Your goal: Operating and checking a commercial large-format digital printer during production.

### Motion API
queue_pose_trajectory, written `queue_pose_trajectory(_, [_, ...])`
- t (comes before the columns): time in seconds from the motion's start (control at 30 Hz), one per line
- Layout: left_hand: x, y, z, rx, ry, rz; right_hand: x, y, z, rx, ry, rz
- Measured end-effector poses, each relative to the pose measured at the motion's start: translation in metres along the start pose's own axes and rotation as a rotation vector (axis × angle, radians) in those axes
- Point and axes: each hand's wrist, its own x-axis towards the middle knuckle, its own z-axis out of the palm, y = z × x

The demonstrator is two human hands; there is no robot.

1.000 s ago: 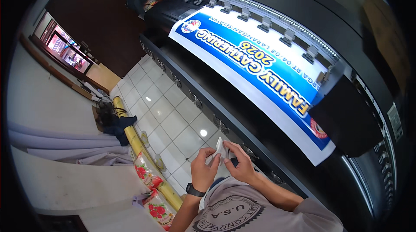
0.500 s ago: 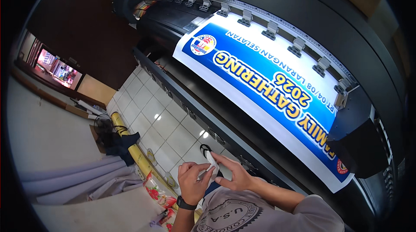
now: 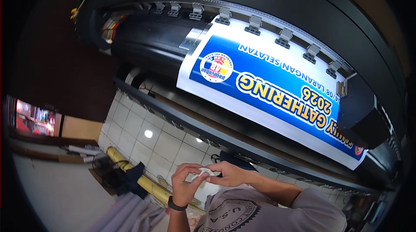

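A small, crumpled white piece (image 3: pixel 206 171), paper or cloth, is pinched between my two hands in front of my chest. My left hand (image 3: pixel 185 183), with a dark band on its wrist, grips one side with thumb and fingers. On the other side my right hand (image 3: pixel 229 174) holds it with bent fingers. Beyond my hands, a printed banner (image 3: pixel 264 89) in blue, white and yellow hangs out of a large black wide-format printer (image 3: pixel 277 154). A row of grey clamps (image 3: pixel 253 24) runs along the banner's upper edge.
A dark carriage housing (image 3: pixel 364 119) covers the banner's right end. The printer's long front bar (image 3: pixel 173 110) crosses between me and the banner. On the tiled floor (image 3: pixel 143 138) lie a yellow roll (image 3: pixel 147 184), sandals (image 3: pixel 162 181) and dark cables (image 3: pixel 106 167). Greyish sheets (image 3: pixel 125 214) lie at lower left.
The view has swung, so the banner and printer sit further right and look flatter. My hands have come closer together around the white piece, and my right fingers have folded in.
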Motion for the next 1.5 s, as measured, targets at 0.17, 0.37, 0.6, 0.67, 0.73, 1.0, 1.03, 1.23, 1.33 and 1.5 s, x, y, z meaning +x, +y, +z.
queue_pose_trajectory(0.17, [0.064, -0.029, -0.021, -0.136, -0.034, -0.068, 0.051, 0.001, -0.02, 0.025, 0.028, 0.14])
queue_pose_trajectory(0.37, [0.136, -0.044, -0.057, -0.133, -0.068, -0.044, 0.121, -0.015, -0.049, 0.119, 0.134, 0.15])
queue_pose_trajectory(0.6, [0.185, -0.076, -0.101, -0.388, 0.159, -0.253, 0.204, -0.018, -0.061, 0.081, 0.376, 0.139])
queue_pose_trajectory(0.67, [0.204, -0.099, -0.112, -0.41, 0.077, -0.265, 0.22, -0.019, -0.064, 0.103, 0.405, 0.16])
queue_pose_trajectory(0.73, [0.227, -0.117, -0.117, -0.404, -0.013, -0.179, 0.232, -0.02, -0.066, 0.142, 0.424, 0.181])
queue_pose_trajectory(1.0, [0.337, -0.249, -0.143, 0.24, -0.25, 0.158, 0.21, 0.078, -0.03, -0.252, 1.281, 0.539])
queue_pose_trajectory(1.03, [0.351, -0.268, -0.15, 0.398, -0.313, 0.172, 0.193, 0.097, -0.03, -0.303, 1.438, 0.615])
queue_pose_trajectory(1.23, [0.382, -0.325, -0.157, 0.678, -0.388, 0.079, 0.145, 0.125, -0.045, -0.886, 1.93, 1.067])
queue_pose_trajectory(1.33, [0.386, -0.325, -0.158, 0.671, -0.388, 0.082, 0.156, 0.131, -0.057, -0.823, 1.905, 1.274])
queue_pose_trajectory(1.5, [0.384, -0.329, -0.159, 0.635, -0.307, 0.133, 0.164, 0.121, -0.06, -0.836, 1.992, 1.235])
